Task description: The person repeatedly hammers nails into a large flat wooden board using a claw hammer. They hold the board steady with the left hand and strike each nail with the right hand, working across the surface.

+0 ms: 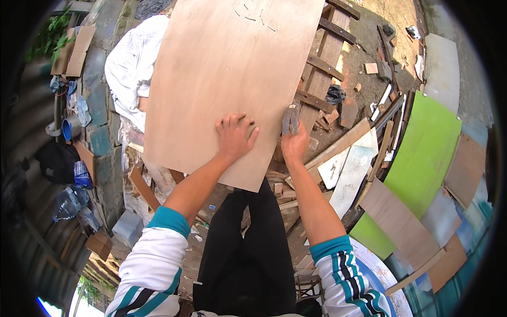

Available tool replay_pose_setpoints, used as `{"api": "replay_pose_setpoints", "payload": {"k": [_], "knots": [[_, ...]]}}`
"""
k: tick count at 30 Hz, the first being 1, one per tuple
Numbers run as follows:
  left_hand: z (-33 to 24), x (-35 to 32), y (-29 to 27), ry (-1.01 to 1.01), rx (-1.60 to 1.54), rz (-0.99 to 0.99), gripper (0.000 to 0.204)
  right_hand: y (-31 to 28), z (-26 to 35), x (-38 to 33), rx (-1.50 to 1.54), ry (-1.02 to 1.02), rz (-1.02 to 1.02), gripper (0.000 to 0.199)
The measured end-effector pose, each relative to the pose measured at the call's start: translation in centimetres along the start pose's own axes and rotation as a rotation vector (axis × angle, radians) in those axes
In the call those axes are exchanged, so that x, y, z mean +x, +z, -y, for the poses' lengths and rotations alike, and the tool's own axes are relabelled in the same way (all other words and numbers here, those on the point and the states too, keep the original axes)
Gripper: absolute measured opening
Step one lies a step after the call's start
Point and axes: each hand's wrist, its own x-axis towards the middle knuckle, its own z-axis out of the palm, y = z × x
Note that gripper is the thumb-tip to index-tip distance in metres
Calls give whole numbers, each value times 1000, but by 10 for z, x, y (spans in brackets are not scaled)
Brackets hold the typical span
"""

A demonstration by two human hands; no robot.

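Observation:
A large light-brown plywood sheet (211, 100) lies in front of me, its near edge just above my thighs. My left hand (235, 136) rests flat on its lower part with the fingers spread, holding nothing. Just off the sheet's right edge, my right hand (296, 143) is closed around a grey metal hammer (291, 118). The hammer's head points up and away from me; the handle is mostly hidden by the fist. Several small nails (256, 18) lie scattered near the far end of the sheet.
Dark wooden slats (326, 67) stick out on the sheet's right. Wood scraps (338, 150) and a green panel (425, 158) lie farther right. White cloth (136, 66) bunches along the left, beside a block wall (100, 140). A clear plastic tub (128, 228) stands lower left.

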Motion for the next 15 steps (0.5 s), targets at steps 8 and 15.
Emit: {"api": "replay_pose_setpoints", "payload": {"k": [8, 15], "knots": [[-7, 239, -7, -234, -131, -112, 29, 4, -8, -2, -11, -36, 28, 47], [5, 285, -20, 124, 204, 174, 19, -7, 1, -17, -69, 20, 16, 47]]}}
